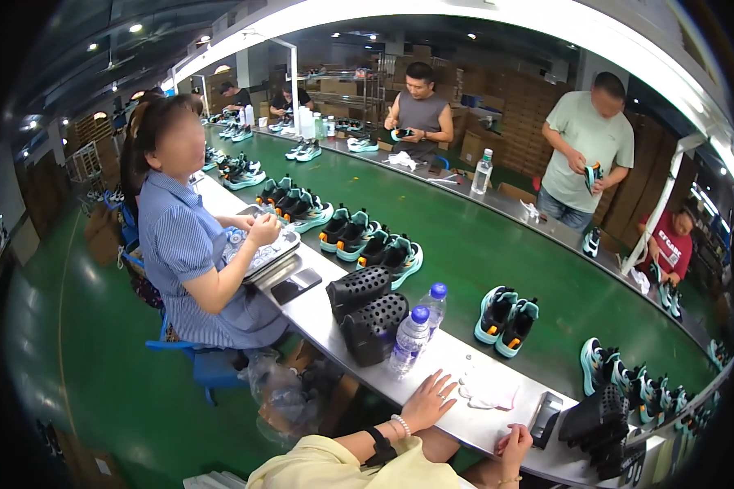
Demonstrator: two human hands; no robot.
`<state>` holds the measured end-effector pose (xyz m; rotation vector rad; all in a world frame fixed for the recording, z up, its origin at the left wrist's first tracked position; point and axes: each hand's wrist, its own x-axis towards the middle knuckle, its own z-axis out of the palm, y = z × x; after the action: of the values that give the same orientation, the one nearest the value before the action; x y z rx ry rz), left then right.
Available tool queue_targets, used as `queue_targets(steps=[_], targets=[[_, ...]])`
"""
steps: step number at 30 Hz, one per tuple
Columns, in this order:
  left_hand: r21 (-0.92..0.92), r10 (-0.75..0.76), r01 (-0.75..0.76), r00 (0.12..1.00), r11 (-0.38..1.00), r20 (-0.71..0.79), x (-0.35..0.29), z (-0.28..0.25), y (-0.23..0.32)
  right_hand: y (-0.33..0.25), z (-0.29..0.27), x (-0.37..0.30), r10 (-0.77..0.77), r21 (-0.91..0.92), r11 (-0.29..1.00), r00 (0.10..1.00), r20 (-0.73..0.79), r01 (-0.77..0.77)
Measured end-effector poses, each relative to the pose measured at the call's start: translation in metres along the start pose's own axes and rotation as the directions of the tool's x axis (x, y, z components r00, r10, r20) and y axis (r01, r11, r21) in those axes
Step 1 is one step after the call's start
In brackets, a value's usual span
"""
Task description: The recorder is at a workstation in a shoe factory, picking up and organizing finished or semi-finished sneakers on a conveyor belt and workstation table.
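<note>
My left hand [430,401] lies flat on the near edge of the metal worktop, fingers spread and a ring on one of them, with nothing in it. Farther right, my right hand [515,447] rests at the same edge with its fingers loosely curled, and I make out nothing in them. A crumpled white cloth or glove [491,389] lies between and beyond my hands. Two clear water bottles with purple caps, the nearer one [409,342] and the farther one [435,308], stand past my left hand. Close to my right hand lies a dark phone [545,420].
Black perforated shoes [373,326] stand left of the bottles; black holders [599,420] sit at right. Pairs of teal-and-black sneakers [507,322] stand on the green conveyor belt [448,236]. At left a seated person [183,236] has a tray [271,253]; across, other people handle shoes.
</note>
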<state>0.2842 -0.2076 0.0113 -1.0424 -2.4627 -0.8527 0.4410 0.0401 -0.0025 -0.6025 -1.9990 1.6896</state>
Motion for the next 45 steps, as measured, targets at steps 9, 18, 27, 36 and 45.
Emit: queue_targets(steps=[9,18,27,36,45], targets=[[-0.017,0.083,-0.083,0.996,0.996,-0.033,-0.011,0.002,-0.013,0.008,0.002,0.008,-0.036,0.035,0.999,0.999,0.032,0.035],[-0.019,0.188,-0.189,0.981,0.982,-0.053,-0.015,0.015,-0.01,0.001,-0.013,-0.012,-0.017,0.089,0.996,0.998,0.053,0.012],[-0.038,0.182,-0.184,0.983,0.982,-0.035,-0.012,0.01,-0.008,-0.013,-0.005,-0.012,0.026,0.086,0.996,0.999,0.024,-0.028],[-0.014,0.212,-0.212,0.977,0.977,-0.011,0.0,0.01,0.0,0.022,-0.011,0.004,0.042,0.107,0.994,0.996,-0.072,-0.034],[-0.045,0.16,-0.159,0.987,0.986,0.014,0.0,-0.004,-0.001,-0.001,0.005,0.005,-0.072,0.046,0.996,0.996,-0.05,0.074]])
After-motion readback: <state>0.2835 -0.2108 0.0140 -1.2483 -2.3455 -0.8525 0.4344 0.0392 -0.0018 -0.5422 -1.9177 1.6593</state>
